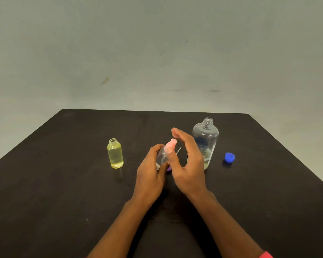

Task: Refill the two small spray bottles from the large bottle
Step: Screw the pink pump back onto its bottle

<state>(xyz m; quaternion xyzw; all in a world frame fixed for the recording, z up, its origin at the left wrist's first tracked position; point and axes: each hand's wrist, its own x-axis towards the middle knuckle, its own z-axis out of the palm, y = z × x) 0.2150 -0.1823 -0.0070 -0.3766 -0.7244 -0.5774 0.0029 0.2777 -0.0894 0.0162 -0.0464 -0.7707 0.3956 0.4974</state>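
The large bottle (205, 138) stands uncapped and nearly drained on the table (63, 183). At centre the left hand (149, 174) grips one small bottle (161, 157), and the right hand (188, 164) arches loosely over its pink sprayer (171, 144), fingers spread. This looks like seating that top, which calls for a pinch and twist, while the other small bottle (115, 154), full, lacks its top.

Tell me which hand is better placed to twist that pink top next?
Probably the right hand. Its open fingers arch over the pink top with the thumb beside it, while the left hand already grips the pink-topped bottle and steadies it.
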